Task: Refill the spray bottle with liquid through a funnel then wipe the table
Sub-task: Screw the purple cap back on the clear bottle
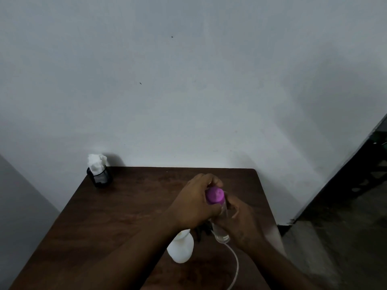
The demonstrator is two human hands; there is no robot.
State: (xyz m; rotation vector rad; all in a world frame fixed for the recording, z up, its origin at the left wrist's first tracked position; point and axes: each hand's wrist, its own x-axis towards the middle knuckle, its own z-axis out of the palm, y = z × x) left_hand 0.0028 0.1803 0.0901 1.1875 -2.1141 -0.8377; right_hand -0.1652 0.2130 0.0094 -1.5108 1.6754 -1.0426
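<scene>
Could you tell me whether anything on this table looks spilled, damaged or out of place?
Nothing looks spilled or damaged. The one loose end is a thin white tube that curls over the table towards its near edge, starting by the base of the clear bottle.

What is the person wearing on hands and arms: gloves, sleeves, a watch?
Nothing visible. The left hand and right hand are ungloved, no rings or watch that I can see. No sleeves show, right to the frame's bottom edge. The picture is dim.
</scene>
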